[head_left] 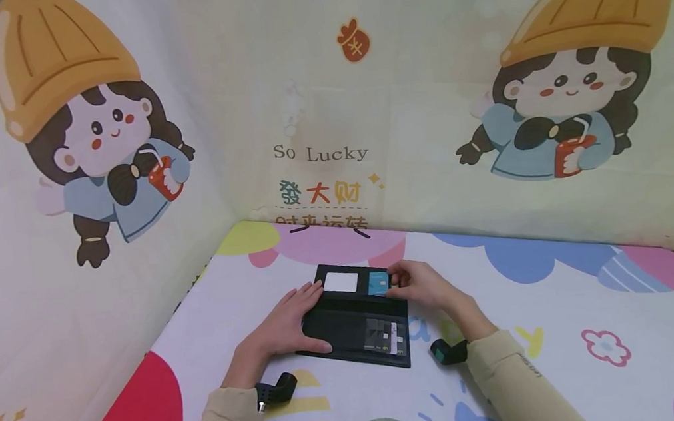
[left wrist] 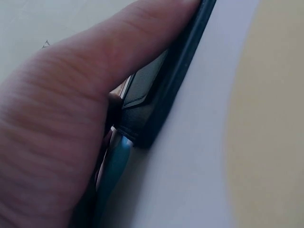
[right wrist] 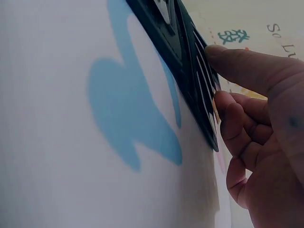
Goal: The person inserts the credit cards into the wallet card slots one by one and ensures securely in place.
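Observation:
In the head view a black card wallet lies unfolded on the table. Its far half has a white window and a blue card in a slot; dark cards and a pale-edged card sit in the near half. My left hand rests on the wallet's left side, fingers extended on the far half, thumb on the near half. With thumb and bent fingers, my right hand pinches the blue card at its right end. The right wrist view shows the thumb and fingers at the wallet's slotted edge.
A patterned cloth covers the table. Printed curtains stand behind it and on the left. Black wrist cameras are strapped at the left wrist and the right wrist, just above the cloth.

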`<state>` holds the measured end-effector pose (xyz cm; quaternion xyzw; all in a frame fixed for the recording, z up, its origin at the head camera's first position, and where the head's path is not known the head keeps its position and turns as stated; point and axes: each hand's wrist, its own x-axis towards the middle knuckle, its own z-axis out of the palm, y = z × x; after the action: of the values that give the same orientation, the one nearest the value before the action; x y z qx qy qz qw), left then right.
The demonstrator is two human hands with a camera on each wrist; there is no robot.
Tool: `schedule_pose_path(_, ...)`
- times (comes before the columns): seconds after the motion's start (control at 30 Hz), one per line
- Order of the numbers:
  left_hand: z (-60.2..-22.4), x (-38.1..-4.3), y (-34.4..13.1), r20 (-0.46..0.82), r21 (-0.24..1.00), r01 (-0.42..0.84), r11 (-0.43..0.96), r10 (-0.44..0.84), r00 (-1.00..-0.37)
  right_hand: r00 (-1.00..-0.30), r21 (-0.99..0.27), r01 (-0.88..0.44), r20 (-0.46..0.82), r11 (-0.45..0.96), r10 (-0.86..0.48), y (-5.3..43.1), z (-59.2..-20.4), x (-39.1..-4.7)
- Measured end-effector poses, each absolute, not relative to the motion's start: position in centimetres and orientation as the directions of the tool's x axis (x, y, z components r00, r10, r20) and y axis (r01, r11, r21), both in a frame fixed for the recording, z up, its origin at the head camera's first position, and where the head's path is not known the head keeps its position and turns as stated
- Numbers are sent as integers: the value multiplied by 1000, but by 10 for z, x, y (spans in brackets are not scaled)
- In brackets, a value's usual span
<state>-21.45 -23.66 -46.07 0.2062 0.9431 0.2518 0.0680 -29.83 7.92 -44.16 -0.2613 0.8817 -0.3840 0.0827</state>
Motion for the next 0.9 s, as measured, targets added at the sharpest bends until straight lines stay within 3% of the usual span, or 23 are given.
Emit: schedule_pose_path(0.9, -459, -214, -235, -29, 506, 342, 792, 412, -911, -853, -669, -420, 62, 613, -517, 65, -439, -296)
